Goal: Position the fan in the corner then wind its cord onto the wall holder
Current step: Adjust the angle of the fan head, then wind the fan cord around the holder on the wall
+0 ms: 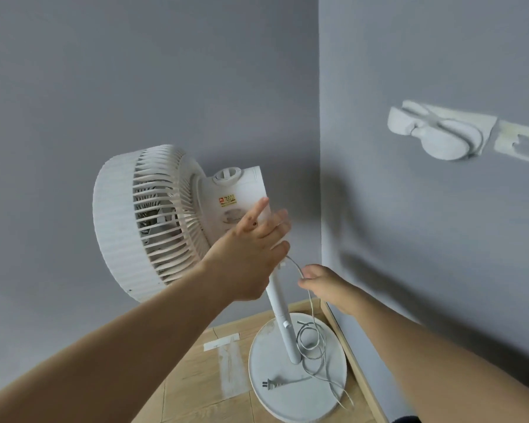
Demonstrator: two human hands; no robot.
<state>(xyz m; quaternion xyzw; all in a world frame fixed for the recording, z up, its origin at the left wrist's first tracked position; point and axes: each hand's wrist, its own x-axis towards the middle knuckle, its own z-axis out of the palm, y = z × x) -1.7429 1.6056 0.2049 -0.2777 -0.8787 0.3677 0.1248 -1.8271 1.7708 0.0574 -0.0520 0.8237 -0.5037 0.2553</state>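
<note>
A white pedestal fan (pixel 153 221) stands in the corner of two grey walls, its round base (pixel 266 355) on the wood floor. My left hand (pixel 251 254) reaches to the fan's motor housing with straight fingers, just above the pole. My right hand (pixel 321 285) pinches the thin white cord (pixel 313 312) beside the pole. The rest of the cord lies in loose loops on the base, with its plug (pixel 272 384) near the base's front edge. A white cord holder (pixel 437 132) is fixed on the right wall, above and right of my right hand.
A strip of white tape (pixel 223 341) lies on the floor left of the base. Pale adhesive residue (pixel 522 145) marks the right wall beside the holder. A wooden skirting (pixel 355 364) runs along the foot of the right wall.
</note>
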